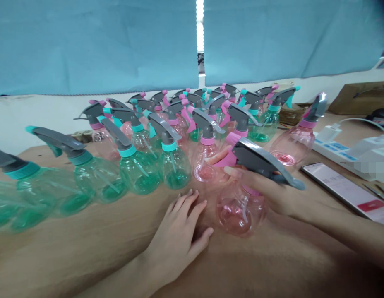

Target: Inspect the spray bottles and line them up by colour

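Observation:
My right hand (257, 180) grips the neck and pink trigger of a pink spray bottle (238, 213), which has a grey head and stands at the front of the group. Fingers slightly spread, my left hand (182, 231) lies on the wooden table (117, 256) just left of that bottle and holds nothing. Beyond its fingertips is a green spray bottle (175, 169) with a teal collar. Another pink spray bottle (207, 159) stands right behind the gripped one.
Green spray bottles (140, 174) line the left side, with several mixed pink and green ones behind. At right are a lone pink bottle (293, 142), a phone (344, 188), a white power strip (341, 151) with plugs, and a cardboard box (359, 99). A blue sheet (102, 45) covers the wall.

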A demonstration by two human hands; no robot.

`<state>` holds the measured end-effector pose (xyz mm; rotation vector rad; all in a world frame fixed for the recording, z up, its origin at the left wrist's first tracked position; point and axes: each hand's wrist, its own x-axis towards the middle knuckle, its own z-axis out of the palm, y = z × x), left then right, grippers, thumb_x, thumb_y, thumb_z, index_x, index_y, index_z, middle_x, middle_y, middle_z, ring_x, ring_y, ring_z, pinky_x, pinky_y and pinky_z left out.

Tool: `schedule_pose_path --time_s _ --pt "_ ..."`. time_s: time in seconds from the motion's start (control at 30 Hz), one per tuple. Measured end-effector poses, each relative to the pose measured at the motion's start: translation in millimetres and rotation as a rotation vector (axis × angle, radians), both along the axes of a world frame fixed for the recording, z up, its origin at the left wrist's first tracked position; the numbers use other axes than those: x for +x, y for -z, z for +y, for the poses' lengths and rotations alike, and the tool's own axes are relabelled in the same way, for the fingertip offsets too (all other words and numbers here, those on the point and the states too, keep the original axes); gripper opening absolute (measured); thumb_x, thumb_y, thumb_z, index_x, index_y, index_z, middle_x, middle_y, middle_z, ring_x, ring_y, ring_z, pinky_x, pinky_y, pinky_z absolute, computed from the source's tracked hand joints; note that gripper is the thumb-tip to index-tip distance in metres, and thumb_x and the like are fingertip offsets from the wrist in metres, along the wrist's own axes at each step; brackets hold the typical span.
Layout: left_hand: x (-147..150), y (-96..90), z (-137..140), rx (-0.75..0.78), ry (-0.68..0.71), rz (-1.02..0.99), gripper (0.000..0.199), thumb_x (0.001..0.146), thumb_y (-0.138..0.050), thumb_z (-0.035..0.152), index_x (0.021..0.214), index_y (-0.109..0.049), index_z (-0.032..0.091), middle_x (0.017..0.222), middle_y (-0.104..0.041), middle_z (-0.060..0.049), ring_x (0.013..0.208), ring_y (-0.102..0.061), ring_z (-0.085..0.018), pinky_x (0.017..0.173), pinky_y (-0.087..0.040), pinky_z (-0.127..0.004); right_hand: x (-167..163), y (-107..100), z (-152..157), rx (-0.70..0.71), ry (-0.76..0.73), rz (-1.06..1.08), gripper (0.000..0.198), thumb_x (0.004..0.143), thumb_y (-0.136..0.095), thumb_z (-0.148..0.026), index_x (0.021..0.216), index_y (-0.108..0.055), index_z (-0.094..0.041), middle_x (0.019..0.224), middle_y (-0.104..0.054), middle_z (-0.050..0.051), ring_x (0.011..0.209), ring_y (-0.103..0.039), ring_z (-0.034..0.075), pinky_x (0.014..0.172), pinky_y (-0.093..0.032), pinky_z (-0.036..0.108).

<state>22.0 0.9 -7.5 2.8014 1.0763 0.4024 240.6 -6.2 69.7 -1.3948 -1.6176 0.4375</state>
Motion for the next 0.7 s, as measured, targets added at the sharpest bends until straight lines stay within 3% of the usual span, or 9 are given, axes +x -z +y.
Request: schedule_pose_path --time_s 0.27,0.43,0.57,0.7 --pt "0.5 0.4 -0.1 -0.008 0.001 0.004 0.043 0.091 -0.055 0.034 0.129 -0.049 0.015 0.139 -0.047 -0.015 0.129 -0.04 -0.032 0.103 -0.037 -0.05 13.6 6.4 2.3 -0.082 -0.059 -0.094 0.026 0.079 -0.064 -0.044 0.066 -0.052 -0.025 0.056 -0.048 -0.004 0.049 -0.045 0.013 0.046 -0.035 0.028" --pt "0.0 0.6 -0.1 -0.003 0.0 0.003 0.042 0.092 -0.055 0.034 0.129 -0.049 0.016 0.139 -0.046 -0.014 0.129 -0.04 -0.031 0.102 -0.038 -0.05 18.0 15.8 3.9 -0.036 -0.024 -0.087 0.026 0.081 -0.061 -0.046 0.066 -0.055 -0.026 0.056 -0.048 -0.003 0.05 -0.044 0.015 0.046 -0.03 0.03" --pt "-0.4 0.4 -0.2 -0.007 -0.002 -0.003 0.042 0.091 -0.055 0.034 0.128 -0.049 0.016 0.139 -0.046 -0.015 0.129 -0.04 -0.032 0.102 -0.038 -0.051 17.2 20.1 3.4 -0.026 -0.077 -0.084 0.025 0.082 -0.058 -0.048 0.069 -0.055 -0.027 0.057 -0.05 -0.003 0.05 -0.045 0.016 0.045 -0.027 0.03" --pt "-0.7 0.1 -0.7 -0.011 -0.003 -0.005 0.041 0.092 -0.054 0.034 0.129 -0.049 0.016 0.139 -0.046 -0.015 0.129 -0.04 -0.032 0.102 -0.038 -0.051 17.6 21.8 3.2 -0.036 -0.089 -0.086 0.023 0.082 -0.058 -0.048 0.072 -0.054 -0.027 0.061 -0.052 -0.003 0.053 -0.046 0.016 0.045 -0.029 0.029"
